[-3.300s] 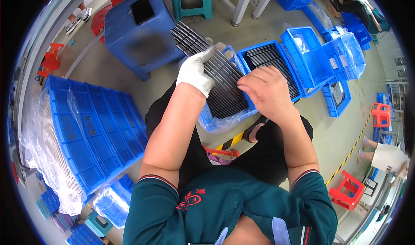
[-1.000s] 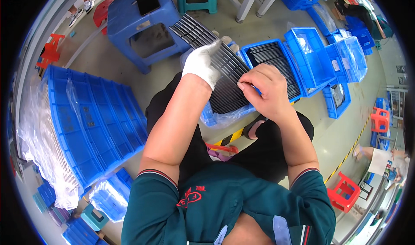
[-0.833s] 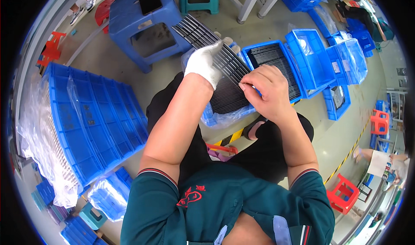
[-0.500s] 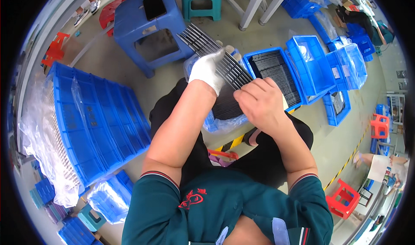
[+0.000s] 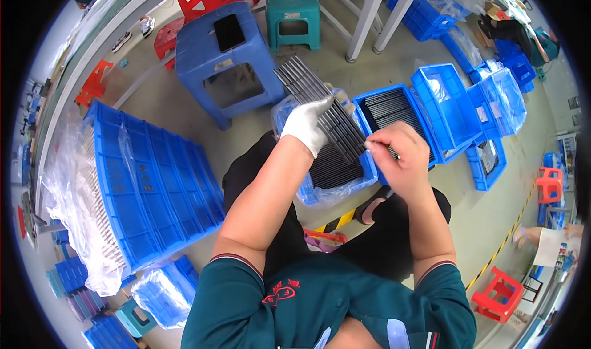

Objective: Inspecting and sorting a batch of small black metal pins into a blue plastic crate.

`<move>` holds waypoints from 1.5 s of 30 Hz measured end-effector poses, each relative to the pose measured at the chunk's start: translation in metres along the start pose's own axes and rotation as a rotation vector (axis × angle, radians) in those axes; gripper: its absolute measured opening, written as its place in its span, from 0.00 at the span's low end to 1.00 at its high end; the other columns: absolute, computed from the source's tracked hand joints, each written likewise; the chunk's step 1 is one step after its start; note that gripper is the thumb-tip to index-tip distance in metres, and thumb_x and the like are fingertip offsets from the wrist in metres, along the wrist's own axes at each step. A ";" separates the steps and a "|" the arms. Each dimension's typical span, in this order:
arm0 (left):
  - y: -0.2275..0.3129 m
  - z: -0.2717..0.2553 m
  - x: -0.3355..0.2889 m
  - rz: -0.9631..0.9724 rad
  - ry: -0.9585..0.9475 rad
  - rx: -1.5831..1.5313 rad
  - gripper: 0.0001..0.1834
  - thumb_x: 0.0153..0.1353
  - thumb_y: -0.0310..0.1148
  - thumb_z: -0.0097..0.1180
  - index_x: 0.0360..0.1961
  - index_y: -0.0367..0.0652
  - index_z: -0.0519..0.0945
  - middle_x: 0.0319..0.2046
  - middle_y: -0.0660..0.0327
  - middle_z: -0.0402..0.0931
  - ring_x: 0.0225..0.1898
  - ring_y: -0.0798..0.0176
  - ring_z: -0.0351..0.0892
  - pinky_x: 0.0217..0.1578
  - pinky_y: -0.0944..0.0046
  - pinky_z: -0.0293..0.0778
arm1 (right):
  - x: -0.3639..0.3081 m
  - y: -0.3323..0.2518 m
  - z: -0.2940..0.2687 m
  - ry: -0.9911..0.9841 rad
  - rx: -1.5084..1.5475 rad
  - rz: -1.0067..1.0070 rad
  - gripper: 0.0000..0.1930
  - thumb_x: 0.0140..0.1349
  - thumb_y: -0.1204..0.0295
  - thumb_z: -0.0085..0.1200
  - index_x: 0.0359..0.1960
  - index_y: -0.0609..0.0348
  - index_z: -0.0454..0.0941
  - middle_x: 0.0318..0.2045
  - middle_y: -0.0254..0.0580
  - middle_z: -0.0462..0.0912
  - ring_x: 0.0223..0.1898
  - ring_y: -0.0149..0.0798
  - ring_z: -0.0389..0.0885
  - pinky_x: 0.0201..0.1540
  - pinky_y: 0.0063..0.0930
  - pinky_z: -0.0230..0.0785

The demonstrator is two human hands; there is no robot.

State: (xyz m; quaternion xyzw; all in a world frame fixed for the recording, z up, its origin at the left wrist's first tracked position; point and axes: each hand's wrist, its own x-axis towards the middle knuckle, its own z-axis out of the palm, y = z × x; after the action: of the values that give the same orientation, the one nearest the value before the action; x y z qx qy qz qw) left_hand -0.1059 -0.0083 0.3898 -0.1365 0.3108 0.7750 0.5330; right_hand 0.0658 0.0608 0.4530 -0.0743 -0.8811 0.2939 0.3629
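My left hand [image 5: 308,122], in a white glove, grips a fan of long dark thin strips [image 5: 320,105] that reach up and left past the hand. The bare right hand [image 5: 401,158] is pinched on the lower right end of the strips. Under both hands, on my lap, sits a blue bin [image 5: 332,170] lined with clear plastic and filled with more dark strips. A second blue bin [image 5: 394,112] with the same strips lies on the floor just right of it.
A blue plastic stool [image 5: 228,59] with a dark phone on top stands ahead, a teal stool [image 5: 295,16] behind it. Stacked blue trays [image 5: 154,182] wrapped in plastic lie at left. Several blue bins [image 5: 474,102] sit at right, red stools around.
The strips and both hands have shifted a little up and left over the lap bin. The right hand has slid to the strips' lower end and pinches them there.
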 end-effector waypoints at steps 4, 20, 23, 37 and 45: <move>-0.009 -0.005 0.001 -0.126 -0.034 0.015 0.10 0.65 0.27 0.48 0.47 0.45 0.74 0.43 0.50 0.77 0.48 0.39 0.78 0.45 0.33 0.75 | -0.007 0.014 -0.019 0.064 0.017 0.148 0.06 0.49 0.81 0.63 0.28 0.60 0.79 0.23 0.37 0.77 0.24 0.35 0.75 0.27 0.25 0.65; -0.084 -0.139 0.106 -0.400 0.462 0.709 0.19 0.58 0.39 0.62 0.16 0.49 0.69 0.11 0.65 0.65 0.12 0.61 0.66 0.18 0.55 0.67 | -0.100 0.019 -0.070 0.088 0.132 0.500 0.04 0.52 0.80 0.61 0.29 0.62 0.80 0.25 0.37 0.78 0.25 0.31 0.77 0.27 0.22 0.69; -0.097 -0.184 0.132 -0.544 0.472 0.916 0.19 0.59 0.40 0.61 0.16 0.49 0.68 0.12 0.65 0.66 0.12 0.62 0.67 0.17 0.54 0.67 | -0.104 0.022 -0.077 0.141 0.142 0.566 0.03 0.53 0.81 0.61 0.29 0.62 0.80 0.25 0.36 0.78 0.24 0.28 0.77 0.26 0.21 0.68; -0.137 -0.198 0.266 -0.386 0.439 2.147 0.20 0.61 0.39 0.48 0.54 0.49 0.77 0.57 0.51 0.73 0.59 0.47 0.71 0.58 0.54 0.68 | -0.096 0.037 -0.095 -0.009 -0.043 0.418 0.13 0.36 0.80 0.64 0.28 0.60 0.79 0.22 0.39 0.74 0.22 0.40 0.73 0.23 0.31 0.61; -0.144 -0.198 0.305 -0.278 0.382 2.271 0.20 0.57 0.35 0.50 0.52 0.49 0.77 0.50 0.49 0.77 0.54 0.44 0.76 0.54 0.51 0.71 | -0.090 0.059 -0.093 -0.115 0.004 0.378 0.10 0.42 0.75 0.65 0.29 0.56 0.80 0.23 0.38 0.75 0.22 0.35 0.73 0.23 0.28 0.59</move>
State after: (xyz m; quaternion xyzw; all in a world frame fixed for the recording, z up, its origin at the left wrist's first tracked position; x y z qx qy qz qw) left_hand -0.1190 0.1282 0.0236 0.2727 0.8852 -0.0485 0.3738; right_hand 0.1899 0.1208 0.4180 -0.2208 -0.8701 0.3625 0.2506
